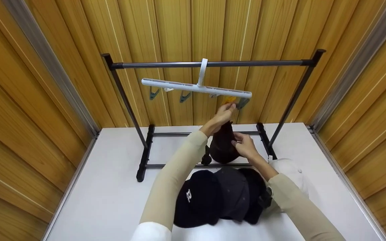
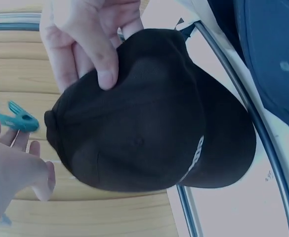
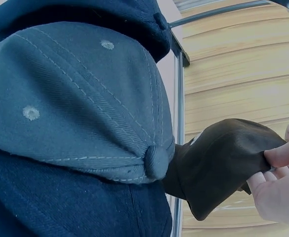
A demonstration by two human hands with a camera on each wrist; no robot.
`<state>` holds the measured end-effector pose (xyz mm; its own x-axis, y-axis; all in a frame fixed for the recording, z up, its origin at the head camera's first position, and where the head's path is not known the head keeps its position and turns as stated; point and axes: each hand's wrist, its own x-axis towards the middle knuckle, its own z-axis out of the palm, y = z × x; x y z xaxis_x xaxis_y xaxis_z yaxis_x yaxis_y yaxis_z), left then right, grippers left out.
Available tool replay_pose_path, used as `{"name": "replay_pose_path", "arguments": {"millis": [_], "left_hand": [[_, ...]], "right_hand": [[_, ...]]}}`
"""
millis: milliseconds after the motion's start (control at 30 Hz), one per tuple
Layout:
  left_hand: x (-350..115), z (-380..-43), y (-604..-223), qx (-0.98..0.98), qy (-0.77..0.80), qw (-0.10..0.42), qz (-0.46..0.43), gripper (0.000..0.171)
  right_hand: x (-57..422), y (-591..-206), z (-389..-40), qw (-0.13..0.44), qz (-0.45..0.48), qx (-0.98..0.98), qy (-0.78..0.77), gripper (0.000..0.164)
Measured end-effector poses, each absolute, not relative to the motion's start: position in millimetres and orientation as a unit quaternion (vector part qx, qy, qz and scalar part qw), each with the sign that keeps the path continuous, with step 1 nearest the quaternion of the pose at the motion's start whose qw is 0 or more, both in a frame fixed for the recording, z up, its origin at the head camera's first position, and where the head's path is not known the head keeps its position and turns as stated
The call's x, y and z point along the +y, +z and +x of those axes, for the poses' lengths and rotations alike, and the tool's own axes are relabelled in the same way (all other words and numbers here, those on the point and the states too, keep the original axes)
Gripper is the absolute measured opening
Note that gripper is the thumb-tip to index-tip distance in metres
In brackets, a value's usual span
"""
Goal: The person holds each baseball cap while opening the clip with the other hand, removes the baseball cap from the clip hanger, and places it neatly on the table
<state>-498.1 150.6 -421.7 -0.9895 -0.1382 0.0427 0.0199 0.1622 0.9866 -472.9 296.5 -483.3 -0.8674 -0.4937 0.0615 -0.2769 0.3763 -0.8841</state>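
Observation:
A dark brown baseball cap (image 1: 223, 147) hangs in the air below a white clip hanger (image 1: 179, 86). My right hand (image 1: 245, 146) pinches the edge of the cap, thumb on its outside in the left wrist view; white lettering shows near its brim. Up at the right end of the hanger, my left hand (image 1: 220, 117) has its fingers curled at an orange clip (image 1: 230, 99), the grip partly hidden. A dark green clip (image 1: 243, 102) hangs just right of it. In the left wrist view a teal clip (image 2: 25, 122) appears beside the left fingers, apart from the cap.
The hanger hooks over a dark metal rack bar (image 1: 260, 63). Other green clips (image 1: 185, 96) hang along its left half. On the white surface in front lie a navy cap (image 1: 201, 197), a grey cap (image 1: 234, 192), another dark cap and a white cap (image 1: 288, 170). Wood-patterned walls surround the rack.

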Motion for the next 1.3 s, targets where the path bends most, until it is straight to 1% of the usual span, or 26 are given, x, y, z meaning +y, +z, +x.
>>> {"name": "replay_pose_path", "arguments": {"millis": [67, 200, 300, 467, 567, 667, 800, 1033, 1133, 1300], "left_hand": [[143, -496, -420, -0.758, -0.647, 0.064, 0.049, 0.05], [128, -493, -418, -0.745, -0.661, 0.081, 0.032, 0.048], [116, -490, -417, -0.757, -0.647, 0.085, 0.028, 0.048], [89, -481, -417, -0.802, -0.589, 0.096, 0.039, 0.049], [69, -471, -418, -0.843, -0.524, 0.104, 0.066, 0.05], [50, -459, -418, -0.874, -0.463, 0.108, 0.101, 0.051], [27, -446, -419, -0.882, -0.437, 0.113, 0.133, 0.052], [-4, -422, -425, -0.872, -0.447, 0.101, 0.173, 0.055], [-14, -414, -427, -0.867, -0.449, 0.105, 0.188, 0.055], [-28, -400, -432, -0.865, -0.447, 0.108, 0.2, 0.056]], "right_hand": [[295, -482, -474, 0.116, -0.239, 0.821, -0.505, 0.041], [293, -479, -474, 0.136, -0.254, 0.817, -0.499, 0.042], [293, -478, -475, 0.15, -0.263, 0.813, -0.497, 0.042], [290, -475, -479, 0.155, -0.27, 0.812, -0.493, 0.04], [287, -474, -482, 0.167, -0.266, 0.813, -0.491, 0.04], [285, -474, -484, 0.187, -0.254, 0.807, -0.499, 0.044], [282, -473, -490, 0.211, -0.235, 0.785, -0.534, 0.049], [281, -472, -501, 0.258, -0.173, 0.716, -0.625, 0.054], [284, -472, -506, 0.278, -0.147, 0.677, -0.666, 0.057], [288, -472, -508, 0.288, -0.126, 0.628, -0.712, 0.057]]}}
